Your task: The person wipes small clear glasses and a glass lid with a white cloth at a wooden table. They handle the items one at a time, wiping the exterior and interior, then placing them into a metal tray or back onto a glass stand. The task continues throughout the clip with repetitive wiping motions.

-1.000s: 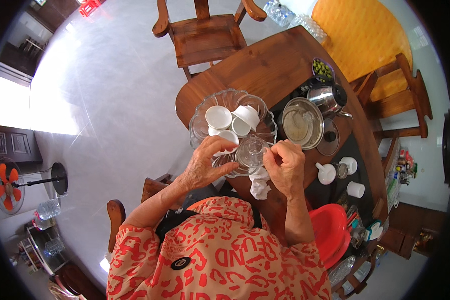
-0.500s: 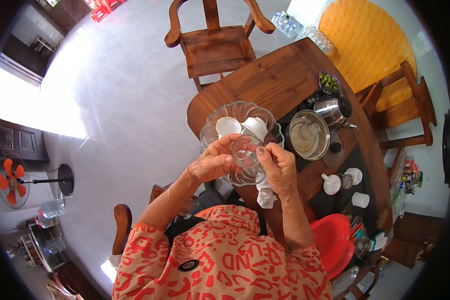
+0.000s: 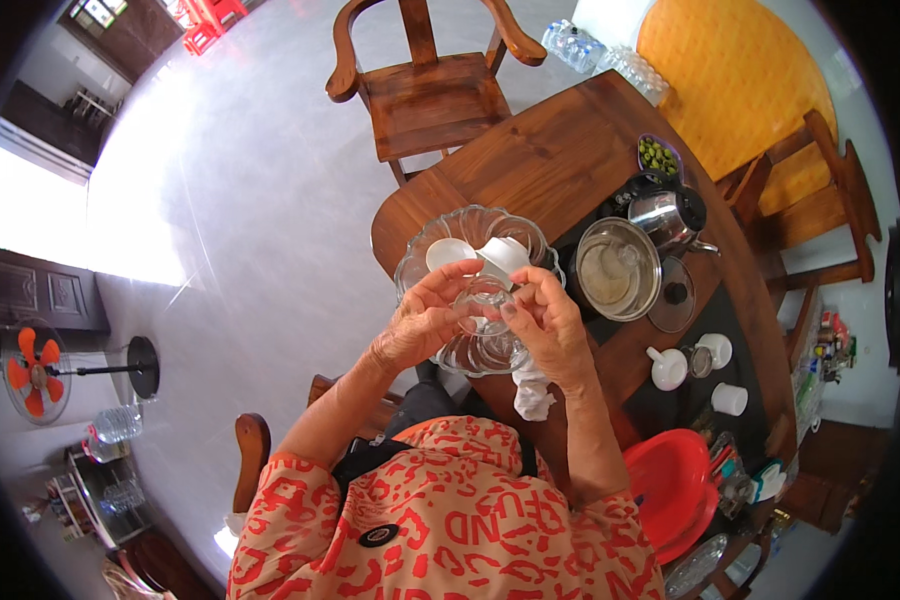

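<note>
Between my hands is a small clear glass cup (image 3: 485,298), held up over a large scalloped glass bowl (image 3: 470,217). My left hand (image 3: 420,322) grips the cup's left side with thumb and fingers. On its right side, the thumb and bent fingers of my right hand (image 3: 552,325) pinch the rim. Inside the bowl lie white cups, one round (image 3: 450,254) and one tilted (image 3: 508,250); my hands partly hide the bowl's near side. A crumpled white cloth or tissue (image 3: 533,396) hangs by the table edge below my right hand.
On the wooden table (image 3: 530,150), a steel pot of water (image 3: 610,285), a kettle (image 3: 662,218), a glass lid (image 3: 673,295), white teaware (image 3: 667,368) and a bowl of green fruit (image 3: 658,156) stand to the right. A red basin (image 3: 670,490) is nearer. A wooden chair (image 3: 435,105) stands beyond.
The glass cup has tipped in my hands, its opening turned at a flatter angle. My right hand's fingers have shifted up along its rim. The view has moved slightly.
</note>
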Demonstrator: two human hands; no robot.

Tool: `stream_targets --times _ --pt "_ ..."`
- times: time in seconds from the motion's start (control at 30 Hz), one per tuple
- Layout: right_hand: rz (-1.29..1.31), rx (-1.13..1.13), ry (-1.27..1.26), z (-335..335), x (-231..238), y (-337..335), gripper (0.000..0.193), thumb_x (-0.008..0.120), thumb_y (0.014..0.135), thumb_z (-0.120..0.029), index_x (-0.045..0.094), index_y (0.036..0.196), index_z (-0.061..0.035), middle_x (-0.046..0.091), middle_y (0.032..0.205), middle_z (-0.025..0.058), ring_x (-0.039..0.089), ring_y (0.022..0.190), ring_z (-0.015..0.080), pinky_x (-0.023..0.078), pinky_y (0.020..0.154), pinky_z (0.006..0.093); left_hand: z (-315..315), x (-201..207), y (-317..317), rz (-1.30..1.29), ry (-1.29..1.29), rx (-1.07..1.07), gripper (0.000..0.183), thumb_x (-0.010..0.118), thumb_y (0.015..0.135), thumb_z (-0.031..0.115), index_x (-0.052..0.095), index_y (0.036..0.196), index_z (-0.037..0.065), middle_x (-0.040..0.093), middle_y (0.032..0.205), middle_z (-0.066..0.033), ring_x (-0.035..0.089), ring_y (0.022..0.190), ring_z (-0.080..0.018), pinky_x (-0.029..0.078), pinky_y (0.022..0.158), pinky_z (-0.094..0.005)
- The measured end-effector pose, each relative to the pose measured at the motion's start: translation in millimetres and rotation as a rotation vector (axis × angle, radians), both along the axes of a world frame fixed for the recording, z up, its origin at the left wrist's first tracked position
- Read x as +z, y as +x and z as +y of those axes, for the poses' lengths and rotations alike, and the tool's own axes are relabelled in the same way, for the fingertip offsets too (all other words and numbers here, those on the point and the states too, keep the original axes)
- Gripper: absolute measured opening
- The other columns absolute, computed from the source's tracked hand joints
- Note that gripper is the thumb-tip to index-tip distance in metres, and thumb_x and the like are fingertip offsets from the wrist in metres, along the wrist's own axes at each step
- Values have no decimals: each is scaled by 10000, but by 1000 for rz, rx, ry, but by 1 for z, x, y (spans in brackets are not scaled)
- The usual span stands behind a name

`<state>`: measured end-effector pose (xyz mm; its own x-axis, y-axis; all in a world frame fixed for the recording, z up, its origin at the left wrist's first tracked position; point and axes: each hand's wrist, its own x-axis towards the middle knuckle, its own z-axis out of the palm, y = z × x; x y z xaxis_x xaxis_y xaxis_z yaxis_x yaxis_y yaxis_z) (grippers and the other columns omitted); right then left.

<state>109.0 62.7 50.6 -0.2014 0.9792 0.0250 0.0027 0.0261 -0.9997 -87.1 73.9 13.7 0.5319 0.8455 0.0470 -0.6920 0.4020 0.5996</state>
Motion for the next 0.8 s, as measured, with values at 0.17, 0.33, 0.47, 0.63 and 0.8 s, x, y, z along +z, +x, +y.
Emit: stream_targets --times 0.17,0.33,0.47,0.63,0.8 --pt "345 154 -476 13 11 16 523 691 855 -99 458 1289 78 576 973 50 484 620 35 356 478 168 -2 -5 2 128 -42 9 531 581 892 76 386 1382 10 483 1309 -133 578 1113 -286 549 750 -284" --pt "583 165 -524 13 2 20 539 737 795 -53 479 1253 65 581 964 69 500 626 64 371 484 179 -7 2 8 199 -22 120 457 615 882 114 470 1304 15 549 1186 -97 617 949 -203 523 719 -271" --pt "462 92 -379 18 11 13 541 747 760 10 485 1231 51 554 967 55 526 682 62 417 522 184 -34 -9 9 991 420 379 273 691 805 149 603 1053 78 589 901 -35 575 779 -181 464 674 -322" --pt "141 -12 -119 19 12 3 569 760 725 62 486 1223 26 476 974 5 495 717 35 441 622 170 -50 -23 1 1326 931 519 144 710 752 120 625 867 108 573 800 -28 552 779 -229 443 673 -346" --pt "-51 -37 -12 21 11 -4 618 763 702 88 468 1239 10 498 908 -11 460 699 21 414 631 153 -50 -35 -5 1340 906 634 181 735 726 88 623 866 115 576 773 -21 546 747 -224 438 663 -355"
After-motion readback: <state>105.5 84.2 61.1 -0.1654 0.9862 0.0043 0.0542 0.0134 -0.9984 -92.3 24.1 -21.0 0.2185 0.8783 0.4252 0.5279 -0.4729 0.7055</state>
